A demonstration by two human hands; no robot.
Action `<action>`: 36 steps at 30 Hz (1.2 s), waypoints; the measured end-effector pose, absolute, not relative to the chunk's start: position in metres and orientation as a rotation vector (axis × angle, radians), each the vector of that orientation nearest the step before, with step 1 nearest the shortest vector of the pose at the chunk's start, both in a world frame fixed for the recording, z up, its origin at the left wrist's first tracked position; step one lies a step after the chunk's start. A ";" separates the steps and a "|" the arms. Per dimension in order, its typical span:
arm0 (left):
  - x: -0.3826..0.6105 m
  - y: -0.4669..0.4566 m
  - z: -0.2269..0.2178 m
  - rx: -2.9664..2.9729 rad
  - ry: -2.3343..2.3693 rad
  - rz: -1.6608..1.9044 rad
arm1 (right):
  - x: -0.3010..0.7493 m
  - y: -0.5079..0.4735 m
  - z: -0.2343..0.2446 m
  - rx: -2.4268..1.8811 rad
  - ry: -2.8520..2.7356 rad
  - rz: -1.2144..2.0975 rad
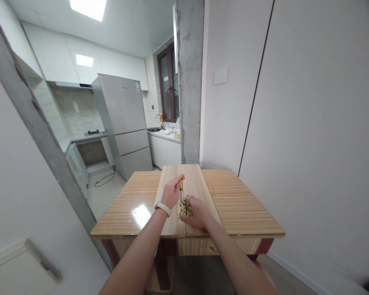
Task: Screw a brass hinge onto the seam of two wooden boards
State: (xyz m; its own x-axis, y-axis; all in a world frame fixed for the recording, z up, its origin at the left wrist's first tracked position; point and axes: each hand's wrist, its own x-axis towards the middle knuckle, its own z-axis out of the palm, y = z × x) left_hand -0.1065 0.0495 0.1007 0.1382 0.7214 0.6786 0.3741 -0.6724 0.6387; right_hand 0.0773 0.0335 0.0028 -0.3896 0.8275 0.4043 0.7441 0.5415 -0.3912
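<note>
My left hand (172, 191), with a pale watch band on the wrist, is closed round the yellow handle of a screwdriver (181, 185). The screwdriver's shaft points down to a brass hinge (181, 208). That hinge lies unfolded across the seam between two pale wooden boards (169, 223), which lie side by side on the table. My right hand (199, 212) rests on the boards, its thumb and fingers closed on the hinge's right side and covering part of it. Screws on the hinge are too small to make out clearly.
The boards lie on a striped wooden table (242, 209) with a drawer at its front. A white wall (310, 143) stands at the right. Beyond the table are a grey pillar (190, 90), a silver refrigerator (126, 110), a sink counter (164, 145) and a cable (106, 180) on the floor.
</note>
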 end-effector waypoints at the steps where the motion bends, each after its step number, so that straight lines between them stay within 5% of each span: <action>1: -0.107 0.049 0.101 2.096 1.060 1.544 | 0.077 0.033 0.003 -1.268 -2.220 0.200; 36: -0.105 0.050 0.100 2.109 1.033 1.530 | 0.078 0.034 0.001 -1.274 -2.226 0.206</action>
